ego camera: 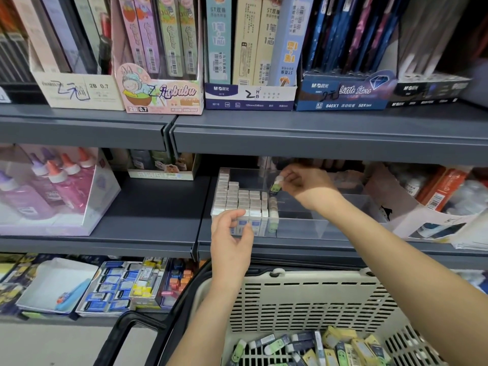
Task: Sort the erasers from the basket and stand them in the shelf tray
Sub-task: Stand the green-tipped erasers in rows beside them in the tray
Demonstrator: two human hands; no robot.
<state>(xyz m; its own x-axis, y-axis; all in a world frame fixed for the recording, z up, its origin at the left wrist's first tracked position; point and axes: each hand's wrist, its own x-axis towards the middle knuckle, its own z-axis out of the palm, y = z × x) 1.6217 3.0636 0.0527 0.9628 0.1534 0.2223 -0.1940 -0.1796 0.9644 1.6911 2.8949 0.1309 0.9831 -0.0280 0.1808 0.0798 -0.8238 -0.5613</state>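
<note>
A clear plastic shelf tray sits on the middle shelf, its left part packed with several white erasers standing in rows. My left hand is at the tray's front left corner, fingers curled around the front erasers there. My right hand reaches into the tray's back and pinches a green-sleeved eraser upright above a short row of green erasers. Below, a beige slotted basket holds several loose erasers in green, yellow and dark sleeves.
The grey upper shelf overhangs the tray closely. A pink box of glue bottles stands left, a white carton of red packs right. Lower shelf holds boxed erasers. The basket's black handle hangs at left.
</note>
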